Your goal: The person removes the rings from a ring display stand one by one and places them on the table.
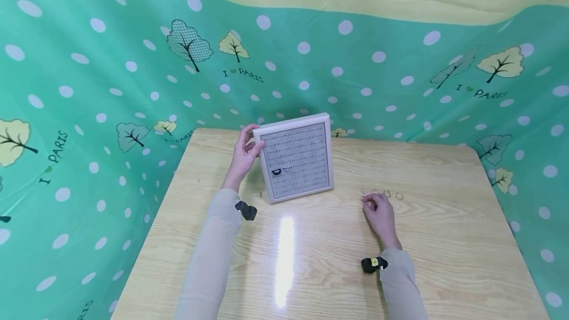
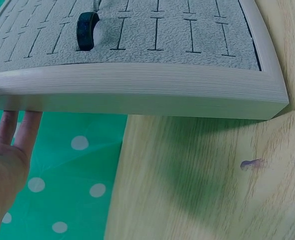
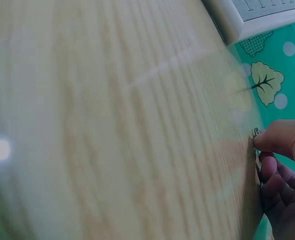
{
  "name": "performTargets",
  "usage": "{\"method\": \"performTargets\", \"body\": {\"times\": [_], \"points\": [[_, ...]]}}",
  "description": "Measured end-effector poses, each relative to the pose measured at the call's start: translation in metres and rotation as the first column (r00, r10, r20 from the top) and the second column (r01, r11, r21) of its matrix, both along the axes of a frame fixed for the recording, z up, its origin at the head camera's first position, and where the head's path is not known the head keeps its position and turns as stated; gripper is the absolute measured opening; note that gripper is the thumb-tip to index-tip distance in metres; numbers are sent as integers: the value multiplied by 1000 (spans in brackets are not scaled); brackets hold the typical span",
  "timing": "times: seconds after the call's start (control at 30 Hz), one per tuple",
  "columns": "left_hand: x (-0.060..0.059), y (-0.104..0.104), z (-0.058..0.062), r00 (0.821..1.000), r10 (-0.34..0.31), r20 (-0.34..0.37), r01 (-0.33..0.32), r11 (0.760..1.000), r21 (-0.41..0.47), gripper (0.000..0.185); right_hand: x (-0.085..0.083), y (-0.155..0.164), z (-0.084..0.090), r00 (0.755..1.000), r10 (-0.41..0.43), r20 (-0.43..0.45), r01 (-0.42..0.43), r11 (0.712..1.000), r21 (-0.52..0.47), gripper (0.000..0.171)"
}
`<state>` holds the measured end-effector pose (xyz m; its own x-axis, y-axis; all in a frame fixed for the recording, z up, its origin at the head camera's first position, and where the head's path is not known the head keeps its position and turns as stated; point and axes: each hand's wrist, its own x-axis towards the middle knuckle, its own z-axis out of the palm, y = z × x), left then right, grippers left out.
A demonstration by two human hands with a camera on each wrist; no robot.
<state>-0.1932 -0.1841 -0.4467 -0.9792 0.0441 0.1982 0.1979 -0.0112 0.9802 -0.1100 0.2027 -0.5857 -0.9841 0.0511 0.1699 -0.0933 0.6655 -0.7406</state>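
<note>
Left hand: fingers curled round the upper left edge of the pale, square-framed ring display tray with grey slotted velvet lining, thumb toward its face. The left wrist view shows straight fingers behind the tray's frame.

Tray: stands on its lower edge on the light wooden table, near the far middle, tilted back, slotted face toward the person. Its slot rows run across the face from side to side. One dark ring sits in a slot at the lower left of the face; a thin pale ring sits just beside it to the right.

Right hand: fingers curled, tips down at the table, right of the tray and well apart from it. The right wrist view shows thumb and forefinger pinching a small silver-coloured ring at the table surface.

Loose rings: a short row of small thin rings lies on the table just beyond the right hand, the row running from left to right.

Surround: green cloth with white dots and tree prints hangs behind and beside the table.
</note>
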Motion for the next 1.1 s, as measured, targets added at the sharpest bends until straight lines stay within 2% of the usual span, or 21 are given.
{"method": "performTargets", "body": {"times": [0.3, 0.57, 0.8, 1.1], "points": [[-1, 1, 1, 1000, -5, 14, 5, 1000, 8, 46, 0, 0, 1, 1000, -2, 10, 2, 1000, -16, 7], [-1, 1, 1, 1000, -2, 18, 2, 1000, -1, 46, 1, -2, 6, 997, -56, 44, 62, 988, -141, 15], [-13, -5, -21, 1000, 0, 30, -1, 1000, 21, 49, -5, -14, 15, 992, -75, 105, 99, 964, -245, 26], [-13, -3, -24, 1000, 25, 6, -25, 1000, 3, 47, -14, -52, 31, 990, -25, 140, 70, 943, -326, 25]]}}
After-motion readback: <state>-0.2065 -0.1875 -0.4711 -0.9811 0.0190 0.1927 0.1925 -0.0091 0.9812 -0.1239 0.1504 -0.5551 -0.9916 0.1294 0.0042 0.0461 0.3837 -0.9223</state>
